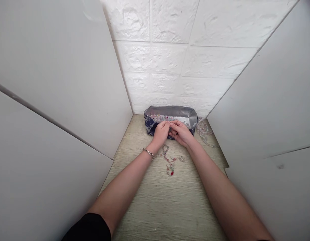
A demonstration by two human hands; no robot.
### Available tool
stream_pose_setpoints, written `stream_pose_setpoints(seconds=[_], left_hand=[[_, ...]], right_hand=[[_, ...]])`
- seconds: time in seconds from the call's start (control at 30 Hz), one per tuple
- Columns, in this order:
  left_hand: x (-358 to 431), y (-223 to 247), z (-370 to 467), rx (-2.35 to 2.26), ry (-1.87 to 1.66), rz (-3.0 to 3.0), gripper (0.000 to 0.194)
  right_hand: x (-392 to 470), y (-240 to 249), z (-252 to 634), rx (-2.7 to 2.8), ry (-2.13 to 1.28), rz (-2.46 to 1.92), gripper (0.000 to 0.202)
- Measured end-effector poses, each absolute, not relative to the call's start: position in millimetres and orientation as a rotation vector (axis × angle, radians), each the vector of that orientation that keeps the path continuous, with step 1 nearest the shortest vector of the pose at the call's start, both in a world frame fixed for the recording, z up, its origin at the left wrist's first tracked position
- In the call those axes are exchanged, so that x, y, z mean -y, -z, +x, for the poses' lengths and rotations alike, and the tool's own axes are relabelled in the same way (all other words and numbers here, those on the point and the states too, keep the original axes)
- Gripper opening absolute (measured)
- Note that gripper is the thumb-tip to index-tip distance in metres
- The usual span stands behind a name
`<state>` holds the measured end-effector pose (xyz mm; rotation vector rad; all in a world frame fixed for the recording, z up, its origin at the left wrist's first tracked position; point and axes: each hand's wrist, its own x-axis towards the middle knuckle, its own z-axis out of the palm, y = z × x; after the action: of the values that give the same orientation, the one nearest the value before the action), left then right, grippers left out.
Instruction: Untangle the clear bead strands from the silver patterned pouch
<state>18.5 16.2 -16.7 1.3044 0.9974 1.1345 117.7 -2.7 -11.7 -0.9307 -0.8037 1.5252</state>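
Observation:
My left hand (162,131) and my right hand (180,132) meet at the fingertips over the front edge of a dark blue bag (150,125) with a silvery inside. Both hands are closed in a pinch, and what lies between the fingers is too small to make out. Loose beads (158,117), mostly clear and pink, lie in the open bag behind my hands. A string of beads (167,159), clear with some red, lies on the wooden surface between my forearms. A bracelet circles my left wrist.
More strung beads (204,129) lie in a heap right of the bag. A white brick-patterned wall (165,60) rises behind. White panels (69,67) close in on the left, and others (270,100) on the right.

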Motion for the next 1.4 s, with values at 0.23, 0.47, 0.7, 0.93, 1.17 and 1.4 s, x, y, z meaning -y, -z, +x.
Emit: stream_pose_setpoints(seconds=[0.23, 0.47, 0.7, 0.93, 1.17, 1.4], left_hand=[[-16.3, 16.3, 17.1, -1.029, -1.135, 1.301, 0.027], [-15.3, 14.4, 18.2, -1.031, -1.171, 1.337, 0.026], [-14.1, 8.5, 19.0, -1.024, -1.217, 1.390, 0.020], [-12.9, 8.1, 19.0, -0.998, -1.206, 1.386, 0.017], [-13.6, 12.0, 19.1, -0.969, -1.186, 1.375, 0.016], [-13.4, 13.5, 19.2, -0.981, -1.163, 1.362, 0.014]], right_hand=[[0.9, 12.2, 115.0, 0.793, -1.480, -0.960, 0.022], [1.6, 11.5, 114.8, 0.742, -1.478, -0.944, 0.024], [-0.1, 11.8, 115.6, 0.626, -1.503, -0.886, 0.021], [-0.4, 12.3, 116.2, 0.578, -1.537, -0.845, 0.020], [0.0, 13.9, 116.2, 0.572, -1.555, -0.819, 0.019], [-0.1, 13.9, 116.5, 0.580, -1.553, -0.829, 0.019]])
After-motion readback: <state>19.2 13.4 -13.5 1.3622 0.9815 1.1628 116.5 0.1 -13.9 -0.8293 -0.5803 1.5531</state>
